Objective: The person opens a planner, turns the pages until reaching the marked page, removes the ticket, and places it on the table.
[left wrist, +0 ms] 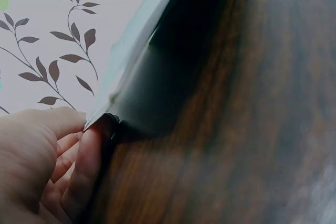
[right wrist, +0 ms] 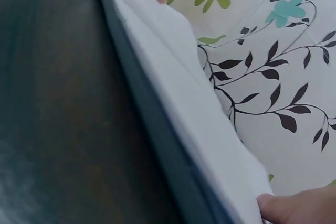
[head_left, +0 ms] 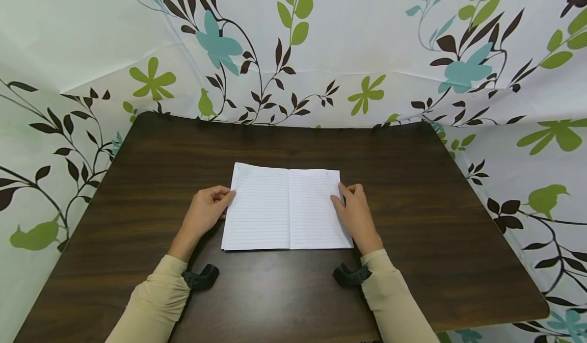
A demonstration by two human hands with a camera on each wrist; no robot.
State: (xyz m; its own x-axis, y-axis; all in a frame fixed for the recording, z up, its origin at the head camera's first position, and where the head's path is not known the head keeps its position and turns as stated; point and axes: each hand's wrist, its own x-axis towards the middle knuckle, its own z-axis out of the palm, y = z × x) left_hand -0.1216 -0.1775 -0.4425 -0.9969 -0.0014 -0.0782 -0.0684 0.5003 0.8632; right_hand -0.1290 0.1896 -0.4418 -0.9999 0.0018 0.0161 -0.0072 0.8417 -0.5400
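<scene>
Brown tabletop (head_left: 412, 205), leaf-print backdrop (head_left: 376, 32), lined notebook (head_left: 261, 210)

Head: high on the near side of the open white lined-paper notebook (head_left: 289, 215), facing forward and down; I'd call it the farthest off.
Left wrist: black curved left-wrist camera (head_left: 202, 278), low and close by the notebook's near-left corner, tilted.
Right wrist: black curved right-wrist camera (head_left: 351, 275), close by its near-right corner, tilted across it.
Shared by wrists: notebook, white leaf-printed cloth (head_left: 357, 37) beyond.

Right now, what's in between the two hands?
An open, lined notebook is between the left hand and the right hand; the head view shows it.
</scene>
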